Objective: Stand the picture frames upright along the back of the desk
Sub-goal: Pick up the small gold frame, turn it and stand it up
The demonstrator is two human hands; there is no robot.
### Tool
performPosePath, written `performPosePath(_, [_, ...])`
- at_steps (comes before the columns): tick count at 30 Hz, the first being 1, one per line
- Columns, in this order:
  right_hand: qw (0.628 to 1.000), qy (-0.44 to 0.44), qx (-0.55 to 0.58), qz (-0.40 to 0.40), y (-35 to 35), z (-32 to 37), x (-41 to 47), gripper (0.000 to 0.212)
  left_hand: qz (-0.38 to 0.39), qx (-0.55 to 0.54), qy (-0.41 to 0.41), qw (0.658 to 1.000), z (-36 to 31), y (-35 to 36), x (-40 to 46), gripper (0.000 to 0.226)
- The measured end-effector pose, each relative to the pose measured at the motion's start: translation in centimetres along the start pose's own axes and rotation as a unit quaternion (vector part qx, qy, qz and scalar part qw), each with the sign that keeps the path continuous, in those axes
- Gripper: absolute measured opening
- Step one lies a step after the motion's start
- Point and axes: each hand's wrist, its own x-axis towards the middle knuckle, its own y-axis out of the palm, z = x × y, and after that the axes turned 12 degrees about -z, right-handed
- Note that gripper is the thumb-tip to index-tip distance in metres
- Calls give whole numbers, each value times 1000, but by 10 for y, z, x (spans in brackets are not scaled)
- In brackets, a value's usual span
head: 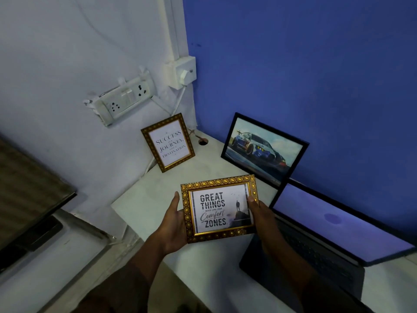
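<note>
Left hand [173, 224] and right hand [259, 213] together gripped the gold landscape frame [220, 207] above the desk [140, 208]. Gold portrait frame [168, 142] and black car frame [264, 150] stood propped at back. Risk: crowding might topple the car frame onto the laptop [334, 229].

Low in the centre of the frame, your left hand [172, 224] and right hand [259, 213] grip the side edges of the gold "Great Things" frame [220, 207] above the white desk [144, 206]. Upper centre, the gold "Success" frame [168, 142] stands upright. The black car frame [264, 150] leans against the blue wall [316, 64]; an open laptop [334, 224] sits at right.
</note>
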Motion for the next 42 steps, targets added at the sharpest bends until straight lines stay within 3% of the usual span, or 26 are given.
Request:
performPosePath(3, [999,-5,-27,21,7,1,11,52,1,-11,2,1000,-11,-3,9,97])
performPosePath(6, [997,-10,-55,50,15,3,24,47,-8,-10,0,1000,-22,-9,31,93])
performPosePath(10, [995,1,-96,33,30,7,46,57,-5,2,-15,1000,-41,-14,64,83])
performPosePath(14, [978,-11,-206,7,45,9,72,62,7,24,-16,1000,-65,-20,98,65])
performPosePath(18, [940,-2,-342,-1,59,-3,108,85,-17,28,-10,999,-85,-29,135,57])
performPosePath(20, [938,28,-346,2,75,-4,128,84,-28,29,1,999,-93,-37,161,51])
performPosePath(23, [939,40,-341,3,94,5,137,36,-58,67,34,995,-102,-43,183,42])
performPosePath(25, [941,33,-335,-3,103,4,146,24,-60,86,48,993,-109,-44,192,41])
performPosePath(29, [948,53,-315,-18,121,-3,159,68,-73,122,45,989,-115,-53,212,42])
performPosePath(36, [948,62,-312,-21,134,-3,157,58,-95,114,7,989,-114,-57,223,42])
performPosePath(42, [957,63,-279,-35,132,-6,146,60,-128,118,37,984,-104,-64,215,56])
